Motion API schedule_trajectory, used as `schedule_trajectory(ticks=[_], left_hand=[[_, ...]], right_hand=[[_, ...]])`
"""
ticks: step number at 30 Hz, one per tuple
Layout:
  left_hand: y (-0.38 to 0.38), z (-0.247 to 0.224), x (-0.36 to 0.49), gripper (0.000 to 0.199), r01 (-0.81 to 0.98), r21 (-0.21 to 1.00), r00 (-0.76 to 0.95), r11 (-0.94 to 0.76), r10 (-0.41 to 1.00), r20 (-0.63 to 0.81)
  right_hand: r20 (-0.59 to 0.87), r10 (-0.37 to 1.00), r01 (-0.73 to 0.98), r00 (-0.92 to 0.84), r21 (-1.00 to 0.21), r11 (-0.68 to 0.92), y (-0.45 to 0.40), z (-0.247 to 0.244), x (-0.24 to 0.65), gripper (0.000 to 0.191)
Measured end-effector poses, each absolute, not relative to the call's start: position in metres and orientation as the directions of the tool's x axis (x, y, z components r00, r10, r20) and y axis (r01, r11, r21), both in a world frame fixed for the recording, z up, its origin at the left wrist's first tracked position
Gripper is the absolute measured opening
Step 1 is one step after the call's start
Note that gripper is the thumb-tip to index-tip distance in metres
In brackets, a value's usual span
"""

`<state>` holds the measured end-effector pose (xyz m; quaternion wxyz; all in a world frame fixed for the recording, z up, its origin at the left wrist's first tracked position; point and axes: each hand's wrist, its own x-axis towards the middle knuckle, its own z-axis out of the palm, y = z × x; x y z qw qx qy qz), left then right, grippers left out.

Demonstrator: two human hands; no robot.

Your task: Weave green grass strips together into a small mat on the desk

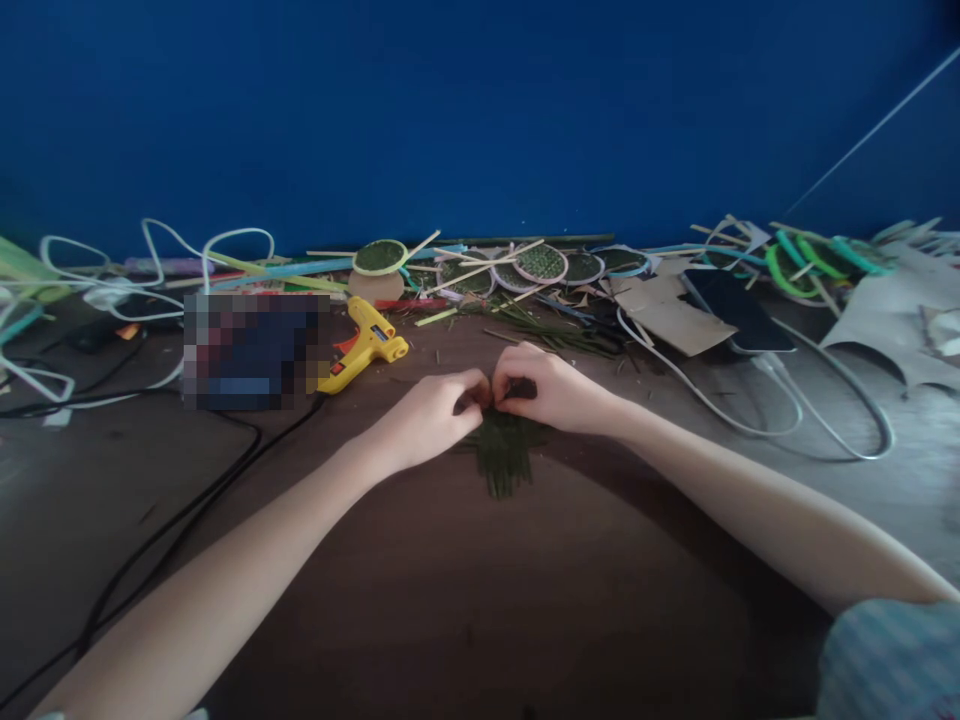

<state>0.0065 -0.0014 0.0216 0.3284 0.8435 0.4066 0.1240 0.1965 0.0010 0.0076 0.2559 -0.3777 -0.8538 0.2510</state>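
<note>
Dark green woven strips [504, 462] lie on the brown table, their loose ends fanned toward me. At their far edge my left hand [441, 412] is closed in a pinch, its fingertips almost touching those of my right hand. My right hand [551, 390] is also pinched, just right of centre above the strips. Whatever sits between the fingertips of either hand is too small and hidden to make out.
A yellow glue gun [365, 350] lies at the left beside a blurred-out object [255, 350]. Round green woven pieces [541, 264] and sticks line the back. At the right are a phone [739, 310], cardboard [675, 312] and a white cable [844, 420]. Black cords [180, 520] cross the left.
</note>
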Motion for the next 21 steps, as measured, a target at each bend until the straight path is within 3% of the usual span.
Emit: schedule_trajectory(ticks=[6, 13, 21], left_hand=[[-0.0007, 0.0204, 0.0068, 0.018, 0.58, 0.659, 0.653, -0.479, 0.757, -0.024], [-0.0005, 0.0194, 0.0062, 0.02, 0.599, 0.659, 0.643, -0.455, 0.764, -0.057], [0.0, 0.0188, 0.006, 0.018, 0.586, 0.666, 0.642, -0.462, 0.766, -0.034]], right_hand=[[0.259, 0.774, 0.509, -0.578, -0.627, 0.59, 0.0029, 0.0053, 0.1967, 0.012], [0.15, 0.845, 0.447, -0.514, -0.793, 0.413, -0.0005, 0.0116, 0.2011, 0.014], [-0.008, 0.895, 0.658, -0.446, -0.682, 0.321, 0.0033, 0.0078, 0.2034, 0.01]])
